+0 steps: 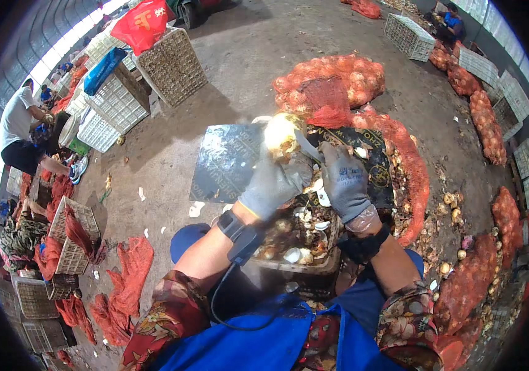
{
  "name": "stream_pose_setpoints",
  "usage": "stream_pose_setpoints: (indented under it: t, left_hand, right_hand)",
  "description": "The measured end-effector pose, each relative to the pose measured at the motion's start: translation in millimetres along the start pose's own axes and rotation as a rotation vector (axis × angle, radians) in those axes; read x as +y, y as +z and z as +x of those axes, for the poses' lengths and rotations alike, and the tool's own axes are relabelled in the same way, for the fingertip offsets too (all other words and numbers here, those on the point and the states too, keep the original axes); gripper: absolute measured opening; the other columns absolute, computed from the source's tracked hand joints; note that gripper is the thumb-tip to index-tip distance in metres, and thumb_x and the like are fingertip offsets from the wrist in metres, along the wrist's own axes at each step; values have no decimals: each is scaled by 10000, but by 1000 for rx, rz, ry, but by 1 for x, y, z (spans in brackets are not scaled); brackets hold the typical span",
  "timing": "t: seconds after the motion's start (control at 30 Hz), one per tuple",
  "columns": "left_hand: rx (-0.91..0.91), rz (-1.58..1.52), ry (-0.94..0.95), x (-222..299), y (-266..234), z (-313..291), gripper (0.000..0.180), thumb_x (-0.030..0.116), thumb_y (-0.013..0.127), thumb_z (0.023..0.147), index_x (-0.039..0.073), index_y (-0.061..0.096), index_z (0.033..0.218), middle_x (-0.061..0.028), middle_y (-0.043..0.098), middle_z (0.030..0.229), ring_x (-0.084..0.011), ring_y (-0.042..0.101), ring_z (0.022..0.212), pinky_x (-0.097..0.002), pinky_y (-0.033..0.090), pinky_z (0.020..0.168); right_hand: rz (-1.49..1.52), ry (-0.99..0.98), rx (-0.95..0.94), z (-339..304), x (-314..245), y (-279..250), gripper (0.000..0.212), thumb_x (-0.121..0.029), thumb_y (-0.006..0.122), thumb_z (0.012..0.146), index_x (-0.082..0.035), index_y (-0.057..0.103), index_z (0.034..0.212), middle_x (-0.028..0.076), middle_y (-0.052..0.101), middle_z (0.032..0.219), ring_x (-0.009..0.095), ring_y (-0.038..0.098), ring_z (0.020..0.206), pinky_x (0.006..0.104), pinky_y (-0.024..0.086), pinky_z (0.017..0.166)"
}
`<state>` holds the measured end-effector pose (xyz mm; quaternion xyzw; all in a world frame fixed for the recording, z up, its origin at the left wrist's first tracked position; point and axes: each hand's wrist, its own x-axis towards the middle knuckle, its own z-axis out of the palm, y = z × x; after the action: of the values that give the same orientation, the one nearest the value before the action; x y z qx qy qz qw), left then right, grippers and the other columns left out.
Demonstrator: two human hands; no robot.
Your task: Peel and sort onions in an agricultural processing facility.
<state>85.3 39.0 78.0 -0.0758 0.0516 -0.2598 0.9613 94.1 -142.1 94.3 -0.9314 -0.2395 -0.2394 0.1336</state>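
Observation:
My left hand (272, 185), in a grey glove, is closed around a pale, partly peeled onion (282, 133) and holds it up over a black board (221, 164). In my gloved right hand (346, 182) is a knife, its blade (307, 148) against or very close to the onion's right side. The board lies across a crate (295, 267) between my legs. Peels and white onion pieces (292, 255) fill much of the crate's near part. A few white scraps (361, 152) rest on the board's right portion.
Beyond the board lies a full red net bag of onions (363, 77). Another red net (422, 191) curves along the right among loose skins. White crates (172, 67) stand at the far left, near a person in a white shirt (20, 114). Empty red nets (129, 272) lie left.

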Motion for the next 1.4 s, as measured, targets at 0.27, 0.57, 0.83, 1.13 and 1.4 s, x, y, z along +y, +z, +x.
stream_pose_setpoints:
  t: [0.27, 0.57, 0.83, 1.13, 1.4]
  left_hand:
    - [33, 147, -30, 6, -1, 4, 531, 520, 510, 971, 38, 559, 1189, -63, 566, 905, -122, 540, 673, -221, 451, 542]
    - [194, 322, 189, -13, 20, 4, 564, 535, 538, 954, 75, 550, 1281, -71, 645, 1049, -124, 577, 657, -218, 490, 523]
    - [-47, 440, 69, -5, 6, 1, 375, 401, 524, 985, 124, 581, 1231, -24, 642, 1113, -146, 636, 930, -223, 571, 670]
    - [188, 203, 7, -10, 10, 4, 556, 524, 570, 929, 49, 568, 1218, -101, 638, 974, -178, 629, 700, -263, 551, 553]
    - [-266, 318, -49, -5, 12, 2, 437, 32, 517, 937, 65, 475, 1370, -40, 573, 1290, -122, 606, 1064, -237, 533, 898]
  right_hand:
    - [406, -60, -22, -5, 8, -3, 247, -121, 646, 873, -41, 611, 1105, 158, 628, 1076, 341, 637, 932, 416, 527, 785]
    - [823, 231, -238, -16, 22, 8, 240, -207, 637, 903, -58, 604, 1088, 135, 638, 820, 277, 640, 718, 392, 508, 645]
    - [168, 73, -160, -11, 18, 5, 292, -211, 600, 897, -93, 566, 1162, 190, 644, 974, 369, 638, 869, 471, 519, 726]
    - [597, -212, -113, -12, 33, 14, 255, -170, 640, 882, -49, 570, 1094, 118, 624, 860, 314, 627, 715, 425, 503, 634]
    - [1301, 588, -660, 1, 28, -27, 292, -253, 636, 913, -33, 638, 1105, 35, 647, 822, 92, 543, 603, 245, 439, 547]
